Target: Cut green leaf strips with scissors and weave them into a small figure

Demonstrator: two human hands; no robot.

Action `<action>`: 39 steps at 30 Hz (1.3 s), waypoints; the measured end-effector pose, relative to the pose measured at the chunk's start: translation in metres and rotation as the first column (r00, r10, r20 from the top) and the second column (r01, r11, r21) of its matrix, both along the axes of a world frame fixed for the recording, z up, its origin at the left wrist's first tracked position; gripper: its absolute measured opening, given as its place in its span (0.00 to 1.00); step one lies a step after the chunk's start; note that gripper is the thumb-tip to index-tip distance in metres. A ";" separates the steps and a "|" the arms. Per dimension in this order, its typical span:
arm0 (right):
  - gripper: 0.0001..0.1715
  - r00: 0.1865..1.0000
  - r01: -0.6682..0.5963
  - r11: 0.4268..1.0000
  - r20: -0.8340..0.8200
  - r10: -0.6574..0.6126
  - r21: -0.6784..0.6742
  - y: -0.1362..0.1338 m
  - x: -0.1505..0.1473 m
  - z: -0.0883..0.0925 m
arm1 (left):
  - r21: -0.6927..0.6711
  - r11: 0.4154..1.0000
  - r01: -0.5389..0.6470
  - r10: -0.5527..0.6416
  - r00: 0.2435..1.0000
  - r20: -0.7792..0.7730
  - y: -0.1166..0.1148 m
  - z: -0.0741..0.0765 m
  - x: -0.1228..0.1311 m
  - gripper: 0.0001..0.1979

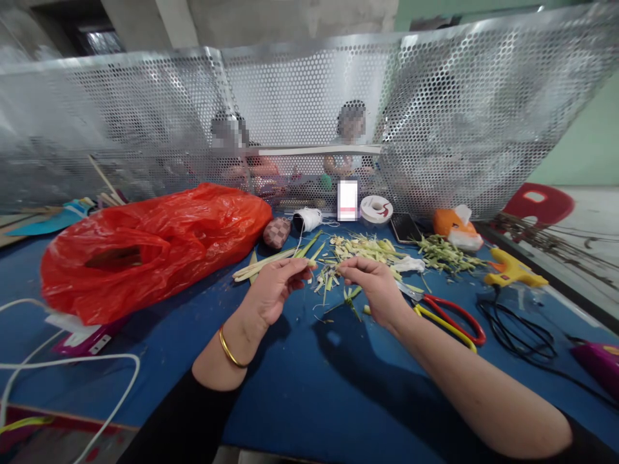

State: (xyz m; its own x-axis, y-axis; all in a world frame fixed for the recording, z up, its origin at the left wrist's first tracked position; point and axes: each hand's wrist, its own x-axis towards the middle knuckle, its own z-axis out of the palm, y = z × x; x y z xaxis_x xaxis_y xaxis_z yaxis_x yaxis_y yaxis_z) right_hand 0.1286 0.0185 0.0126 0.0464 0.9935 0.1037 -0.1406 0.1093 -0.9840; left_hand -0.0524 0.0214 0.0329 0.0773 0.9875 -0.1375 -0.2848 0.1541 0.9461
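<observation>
My left hand (275, 287), with a gold bangle on the wrist, pinches a small pale green plant piece (312, 263) between thumb and fingertips. Level with it, my right hand (374, 287) is closed in a pinch; whatever is between those fingertips is too small to make out. A gap separates the two hands. Just beyond them lies a heap of pale green and yellowish plant scraps (365, 247). Long pale stalks (264, 264) rest behind my left hand. Scissors with red and yellow handles (454, 319) lie beside my right wrist, their blades partly hidden. A knotted green strip (352, 303) sits below the heap.
Left stands a red plastic bag (193, 225); near it are a checkered pouch (277, 232) and white thread spool (308, 219). Right are a ribbon roll (376, 210), phone (406, 228), tissue pack (457, 227), yellow glue gun (515, 269) and black cable. A perforated metal screen (300, 96) closes the back; people sit behind.
</observation>
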 end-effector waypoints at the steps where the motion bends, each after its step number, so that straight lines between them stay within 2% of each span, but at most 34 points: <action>1: 0.04 1.000 -0.003 1.000 -0.010 0.003 -0.003 0.000 0.000 0.000 | -0.015 1.000 0.015 -0.015 1.000 0.009 0.000 0.000 -0.001 0.04; 4: 0.04 0.998 -0.003 1.000 -0.062 0.002 -0.018 0.001 0.002 0.000 | -0.108 0.994 0.022 -0.013 0.996 0.083 0.002 0.001 -0.003 0.04; 8: 0.06 0.985 0.014 0.999 -0.173 -0.022 -0.049 0.007 0.006 -0.002 | -0.223 0.968 -0.110 0.162 0.960 0.228 0.010 0.010 -0.015 0.05; 11: 0.06 0.972 0.046 0.998 -0.229 -0.056 -0.050 0.012 0.010 -0.003 | -0.189 0.954 -0.232 0.282 0.906 0.315 0.017 0.020 -0.033 0.06; 14: 0.07 0.968 0.090 0.996 -0.235 -0.092 -0.021 0.016 0.013 -0.006 | -0.147 0.902 -0.406 0.431 0.827 0.361 0.020 0.030 -0.052 0.07; 17: 0.08 0.979 0.116 0.993 -0.175 -0.109 0.034 0.017 0.009 -0.011 | -0.095 0.841 -0.532 0.520 0.750 0.409 0.019 0.038 -0.065 0.10; 19: 0.08 0.991 0.109 0.991 -0.091 -0.101 0.082 0.018 0.000 -0.013 | -0.072 0.825 -0.560 0.534 0.733 0.423 0.018 0.040 -0.069 0.10; 22: 0.06 0.994 0.021 0.988 0.104 -0.038 0.156 0.020 -0.026 -0.011 | -0.052 0.847 -0.529 0.498 0.755 0.426 0.015 0.041 -0.070 0.09; 25: 0.06 0.937 -0.153 0.964 0.342 0.072 0.217 0.027 -0.059 -0.001 | -0.028 0.884 -0.467 0.434 0.796 0.422 0.012 0.040 -0.070 0.07; 27: 0.04 0.861 -0.258 0.932 0.499 0.102 0.254 0.034 -0.080 0.005 | -0.008 0.902 -0.432 0.399 0.826 0.397 0.012 0.040 -0.071 0.07; 30: 0.05 0.698 -0.364 0.898 0.711 0.086 0.248 0.044 -0.097 0.011 | 0.038 0.923 -0.383 0.354 0.883 0.307 0.010 0.040 -0.073 0.05; 32: 0.10 0.596 -0.371 0.899 0.802 0.038 0.233 0.046 -0.099 0.014 | 0.088 0.948 -0.306 0.281 0.934 0.221 0.009 0.039 -0.075 0.03; 34: 0.11 0.534 -0.337 0.908 0.845 -0.031 0.247 0.044 -0.092 0.018 | 0.144 0.971 -0.191 0.173 0.976 0.131 0.006 0.039 -0.075 0.06; 36: 0.05 0.520 -0.286 0.914 0.848 -0.105 0.288 0.038 -0.082 0.024 | 0.190 0.979 -0.079 0.073 0.997 0.037 0.003 0.038 -0.073 0.08; 37: 0.05 0.535 -0.263 0.914 0.835 -0.128 0.309 0.034 -0.075 0.027 | 0.204 0.979 -0.029 0.031 1.000 -0.006 0.001 0.038 -0.071 0.08; 38: 0.10 0.576 -0.256 0.911 0.808 -0.125 0.323 0.030 -0.069 0.030 | 0.208 0.978 0.019 -0.010 0.999 -0.044 -0.001 0.037 -0.067 0.08; 39: 0.15 0.665 -0.292 0.904 0.746 -0.044 0.313 0.025 -0.063 0.033 | 0.201 0.977 0.066 -0.052 0.996 -0.074 -0.002 0.036 -0.062 0.08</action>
